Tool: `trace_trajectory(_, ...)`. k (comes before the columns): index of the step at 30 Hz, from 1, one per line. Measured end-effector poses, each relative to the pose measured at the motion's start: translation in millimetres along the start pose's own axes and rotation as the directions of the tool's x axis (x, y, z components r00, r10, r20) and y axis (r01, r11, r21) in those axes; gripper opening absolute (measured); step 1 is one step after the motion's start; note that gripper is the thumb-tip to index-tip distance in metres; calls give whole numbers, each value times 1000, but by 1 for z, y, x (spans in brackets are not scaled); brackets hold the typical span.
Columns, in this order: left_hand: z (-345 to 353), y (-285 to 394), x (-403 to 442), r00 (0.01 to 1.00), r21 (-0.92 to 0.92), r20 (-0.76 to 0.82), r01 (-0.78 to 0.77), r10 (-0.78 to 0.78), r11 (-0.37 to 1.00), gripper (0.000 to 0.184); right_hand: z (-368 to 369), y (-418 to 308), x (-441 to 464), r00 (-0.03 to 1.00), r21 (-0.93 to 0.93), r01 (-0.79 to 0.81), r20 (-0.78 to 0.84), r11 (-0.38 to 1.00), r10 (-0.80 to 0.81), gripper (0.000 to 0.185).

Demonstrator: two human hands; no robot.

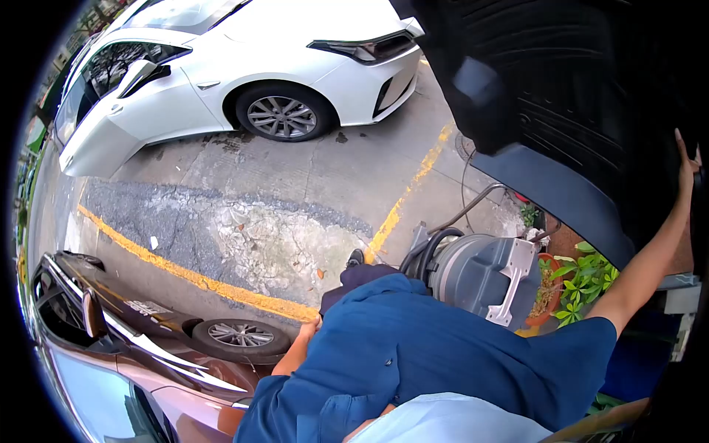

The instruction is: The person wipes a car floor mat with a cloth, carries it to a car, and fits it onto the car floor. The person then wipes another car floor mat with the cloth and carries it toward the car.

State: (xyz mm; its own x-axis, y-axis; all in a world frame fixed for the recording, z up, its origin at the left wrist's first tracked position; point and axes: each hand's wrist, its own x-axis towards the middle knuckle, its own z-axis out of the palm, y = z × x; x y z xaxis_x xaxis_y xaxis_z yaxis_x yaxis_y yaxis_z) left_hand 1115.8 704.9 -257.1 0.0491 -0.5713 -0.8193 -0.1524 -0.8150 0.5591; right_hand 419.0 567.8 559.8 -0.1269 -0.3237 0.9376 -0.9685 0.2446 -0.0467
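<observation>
My right hand [688, 161] is at the far right, at the end of my outstretched arm. It holds the edge of a large black panel [591, 96] with a ribbed surface, raised and tilted; one finger stretches along it and the others are mostly hidden. My left hand [314, 325] is low, beside my dark trousers [353, 283], small in view, with its fingers mostly hidden. I cannot make out anything in it. My dark blue shirt [443, 340] fills the lower middle.
A white car [177, 96] stands at the top left, its door open. A brown car [155, 380] is at the lower left. Close in front are a grey round machine [473, 273] with a hose and a potted plant [587, 284]. Yellow lines [185, 275] mark the cracked ground.
</observation>
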Motion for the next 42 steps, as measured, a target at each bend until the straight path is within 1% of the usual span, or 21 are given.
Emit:
trace_trajectory(5,34,174,72,958,-175,214,228,-189,958,60,86,13,66,999,-72,19,38,997,-16,38)
trace_trajectory(8,65,288,129,903,-208,348,335,-251,919,65,140,32,106,998,-108,23,59,994,-17,41)
trace_trajectory(10,88,365,159,911,-127,341,289,-231,949,69,186,48,135,996,-101,30,89,994,-21,43)
trace_trajectory(13,131,496,178,947,71,292,117,-133,991,78,254,66,157,990,-150,8,138,989,13,46)
trace_trajectory(14,141,506,230,936,32,325,133,-136,991,73,276,61,160,969,-438,160,241,885,-56,50)
trace_trajectory(17,196,623,273,960,77,229,148,-162,986,65,347,124,167,940,-388,55,332,920,83,47)
trace_trajectory(18,217,659,290,966,74,234,93,-108,993,58,369,143,171,924,-382,23,362,924,127,46)
trace_trajectory(21,280,790,297,909,366,413,-217,51,905,59,435,175,173,850,-385,-107,443,917,285,42)
trace_trajectory(23,335,864,305,855,371,487,-388,179,844,53,483,203,172,839,-387,-89,468,918,279,33)
trace_trajectory(24,362,900,299,826,328,532,-403,185,855,51,501,205,175,791,-482,-107,488,869,369,37)
trace_trajectory(25,392,910,339,775,289,587,-469,232,834,51,527,207,176,741,-567,-114,498,816,450,40)
trace_trajectory(27,447,953,369,755,325,612,-513,237,794,52,582,240,167,695,-537,-146,542,831,473,39)
trace_trajectory(29,496,997,394,759,455,610,-571,228,683,54,649,322,138,735,-388,-134,578,912,354,32)
trace_trajectory(31,533,1029,410,757,544,624,-597,192,589,56,712,313,151,668,-504,-58,622,861,409,25)
trace_trajectory(33,578,1066,443,753,618,621,-641,218,455,57,776,345,152,672,-442,24,671,897,313,30)
trace_trajectory(34,599,1090,444,790,671,596,-589,144,451,57,809,369,158,685,-403,14,671,915,285,32)
trace_trajectory(35,619,1111,441,777,656,611,-604,151,454,57,839,389,166,693,-360,11,676,933,252,34)
trace_trajectory(37,663,1173,429,749,618,636,-639,187,458,57,905,421,197,669,-339,-23,694,941,267,33)
trace_trajectory(38,685,1200,430,719,566,638,-681,276,465,58,940,442,208,653,-352,14,712,936,258,30)
trace_trajectory(40,723,1260,443,712,499,625,-680,320,537,58,1009,476,238,626,-343,82,748,936,219,23)
trace_trajectory(42,760,1307,474,709,482,612,-686,350,545,58,1079,510,258,676,-325,99,715,941,176,24)
